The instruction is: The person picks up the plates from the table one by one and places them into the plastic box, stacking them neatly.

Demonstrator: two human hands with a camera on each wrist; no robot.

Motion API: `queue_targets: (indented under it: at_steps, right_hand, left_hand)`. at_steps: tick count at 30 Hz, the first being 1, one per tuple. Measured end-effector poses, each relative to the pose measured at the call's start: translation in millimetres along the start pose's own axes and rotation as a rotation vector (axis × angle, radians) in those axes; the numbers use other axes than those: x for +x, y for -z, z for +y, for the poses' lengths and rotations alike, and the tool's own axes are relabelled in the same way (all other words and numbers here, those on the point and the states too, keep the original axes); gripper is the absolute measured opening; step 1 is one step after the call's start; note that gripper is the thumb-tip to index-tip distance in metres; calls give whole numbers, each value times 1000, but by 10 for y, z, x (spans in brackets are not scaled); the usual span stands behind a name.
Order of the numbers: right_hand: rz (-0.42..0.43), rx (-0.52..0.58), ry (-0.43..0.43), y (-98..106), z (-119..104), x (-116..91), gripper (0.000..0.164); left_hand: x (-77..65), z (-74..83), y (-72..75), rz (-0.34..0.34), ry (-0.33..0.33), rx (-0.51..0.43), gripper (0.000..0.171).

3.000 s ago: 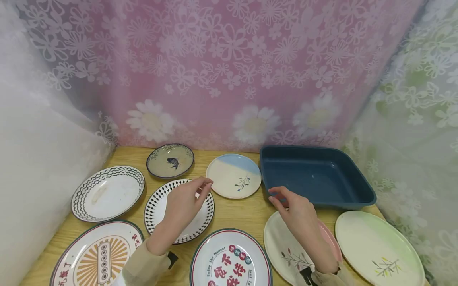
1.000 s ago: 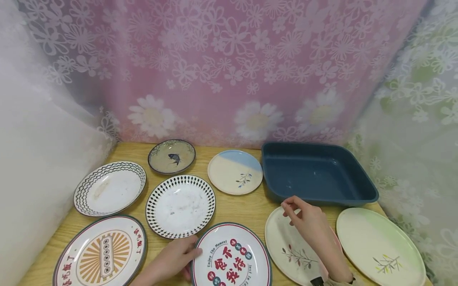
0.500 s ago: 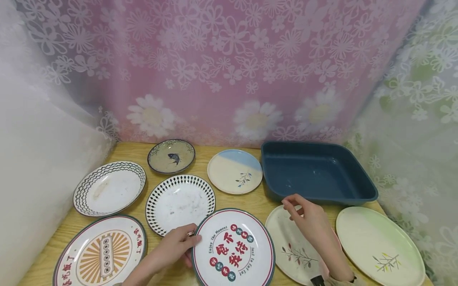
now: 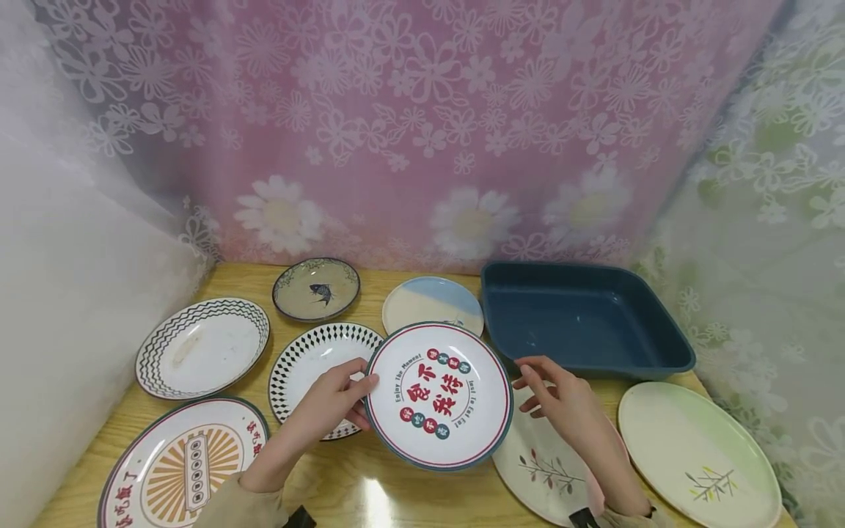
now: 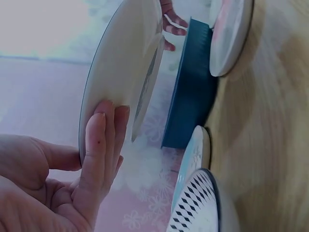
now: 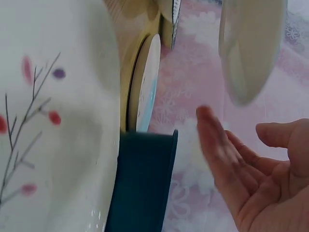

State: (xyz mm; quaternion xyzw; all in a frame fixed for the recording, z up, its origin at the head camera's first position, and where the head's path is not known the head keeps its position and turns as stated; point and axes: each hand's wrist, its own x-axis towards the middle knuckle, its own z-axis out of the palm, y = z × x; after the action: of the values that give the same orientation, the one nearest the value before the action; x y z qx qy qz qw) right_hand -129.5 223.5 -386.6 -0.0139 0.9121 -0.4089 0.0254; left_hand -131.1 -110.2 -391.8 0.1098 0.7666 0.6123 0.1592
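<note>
My left hand pinches the left rim of a round white plate with red lettering and a green-edged rim. In the left wrist view the thumb lies on one face and the fingers spread under its base; the plate is raised off the table. My right hand is at the plate's right side, its thumb and fingers apart. A gap shows between that hand and the plate in the right wrist view. Below the right forearm lies a cream plate with a red-leaf twig.
A dark blue basin stands at the back right. Around lie a blue-and-cream plate, a diamond-rimmed plate, a fish dish, a wavy-rimmed plate, a sunburst plate and a green-cream plate.
My left hand has gone from above the diamond-rimmed plate to the lettered plate, gripped its rim and lifted it up and forward. My right hand has spread its fingers beside it.
</note>
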Motion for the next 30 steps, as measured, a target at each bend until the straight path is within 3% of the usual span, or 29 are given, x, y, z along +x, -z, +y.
queue_targets:
  at_steps: [5,12,23,30]
  right_hand:
    - [-90,229,-86,-20,-39,11,50]
    - [-213,483,-109,4,-59,0,50]
    - [-380,606,-129,93,18,-1,60]
    - [-396,629,-65,127,38,18,60]
  left_hand:
    - [131,48,-36,8,-5,-39,29]
    - [256,34,-133,28,-20,-75,34]
    - [342,-66,-174,36,-8,-64,31]
    - [371,-35,-168,33,-27,-73,39]
